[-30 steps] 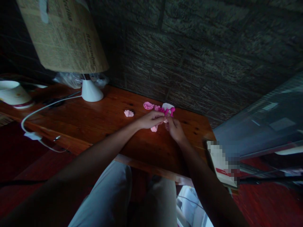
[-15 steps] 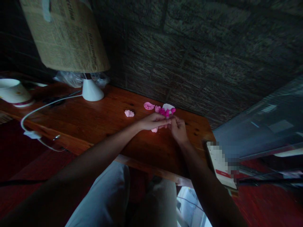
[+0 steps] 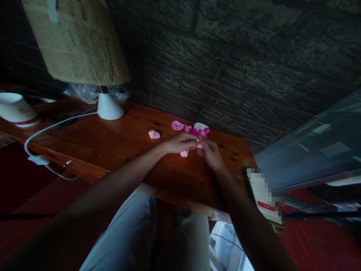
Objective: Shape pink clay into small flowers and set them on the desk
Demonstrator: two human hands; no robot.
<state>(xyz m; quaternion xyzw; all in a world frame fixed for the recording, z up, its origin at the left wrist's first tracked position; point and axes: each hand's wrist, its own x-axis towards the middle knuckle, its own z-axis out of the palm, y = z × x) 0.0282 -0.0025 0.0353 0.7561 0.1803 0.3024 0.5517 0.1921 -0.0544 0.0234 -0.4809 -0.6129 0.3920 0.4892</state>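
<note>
Above the wooden table, my left hand (image 3: 180, 143) and my right hand (image 3: 211, 153) meet, fingers pinched around a small pale pink piece of modelling clay (image 3: 199, 143). Part of that piece is hidden by the fingers. Just under my left hand lies a pale pink clay lump (image 3: 184, 153), and another lump (image 3: 154, 134) sits apart to the left. Beyond the hands are magenta clay pieces (image 3: 206, 131), next to a white round thing (image 3: 199, 126) that they partly cover. A pink clay piece shaped like a shallow dish (image 3: 177, 125) lies left of these.
On the table (image 3: 132, 150), a lamp (image 3: 109, 108) with a newsprint shade stands at the left, its white cord running over the front edge. A paper cup (image 3: 18, 109) is farther left. A book-like white object (image 3: 262, 195) lies at the right edge. A stone wall (image 3: 211, 67) rises behind.
My fingers have shifted slightly, and the pale pink clay between them now shows more. My right hand has turned a little and lowered. The pieces on the table have stayed put.
</note>
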